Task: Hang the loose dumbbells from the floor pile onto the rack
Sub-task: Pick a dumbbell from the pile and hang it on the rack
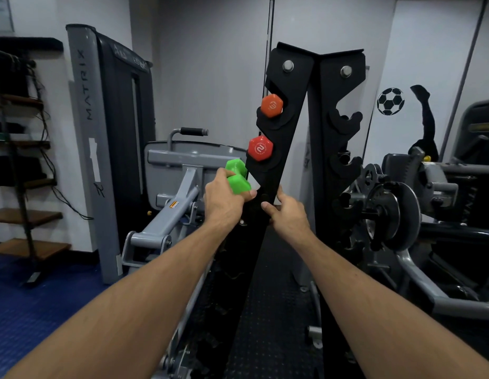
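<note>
Centre frame, my left hand (224, 198) grips the green dumbbell (237, 178) by its handle, right beside the black rack (281, 149). My right hand (288, 212) curls round the rack's upright, steadying it. Above sit the red dumbbell (260, 148) and orange dumbbell (271, 105). If the handle misses its hook, the green one could slip and drop

"MATRIX" runs vertically down the grey machine column (86, 86). The red dumbbell (260, 148) end bears the numeral "2"; the ring of small lettering around it is illegible. Orange dumbbell (271, 105) marking unclear.
</note>
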Demonstrator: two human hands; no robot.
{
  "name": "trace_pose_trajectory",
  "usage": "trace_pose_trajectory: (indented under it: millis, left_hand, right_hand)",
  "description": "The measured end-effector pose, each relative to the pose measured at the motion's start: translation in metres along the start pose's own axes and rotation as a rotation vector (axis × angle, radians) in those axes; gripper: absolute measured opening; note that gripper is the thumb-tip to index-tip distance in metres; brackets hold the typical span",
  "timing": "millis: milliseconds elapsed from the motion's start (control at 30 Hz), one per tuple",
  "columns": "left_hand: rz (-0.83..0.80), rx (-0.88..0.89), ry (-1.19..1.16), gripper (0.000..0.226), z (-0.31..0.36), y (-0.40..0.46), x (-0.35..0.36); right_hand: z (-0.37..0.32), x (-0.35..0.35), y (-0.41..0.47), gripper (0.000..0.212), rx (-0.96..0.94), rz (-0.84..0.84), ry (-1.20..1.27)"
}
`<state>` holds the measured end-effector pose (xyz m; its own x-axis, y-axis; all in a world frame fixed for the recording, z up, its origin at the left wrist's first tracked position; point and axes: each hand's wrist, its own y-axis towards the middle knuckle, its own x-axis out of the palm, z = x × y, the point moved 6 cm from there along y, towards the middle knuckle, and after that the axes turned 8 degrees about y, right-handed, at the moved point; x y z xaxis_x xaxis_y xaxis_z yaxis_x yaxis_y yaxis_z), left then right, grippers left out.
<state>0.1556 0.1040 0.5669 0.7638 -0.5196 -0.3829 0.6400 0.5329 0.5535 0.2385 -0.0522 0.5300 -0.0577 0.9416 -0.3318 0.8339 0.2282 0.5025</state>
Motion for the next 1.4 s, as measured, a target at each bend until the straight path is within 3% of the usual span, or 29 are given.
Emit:
trace_pose_trajectory:
  millis: [500,1267,1400]
  left_hand:
    - [-0.172,0.097,0.086,0.071,0.005,0.014,0.020]
    - [-0.304,0.215,0.132,0.053,-0.004,0.020,0.023]
    - [-0.323,0.179,-0.010,0.074,-0.014,0.009,0.018]
  right_hand:
    - [-0.002,0.000,-0.001,0.057,-0.040,-0.013,0.023]
    - [0.021,0.004,0.010,0.069,0.022,-0.018,0.077]
    - [0.027,-0.010,-0.002,0.078,0.040,0.014,0.039]
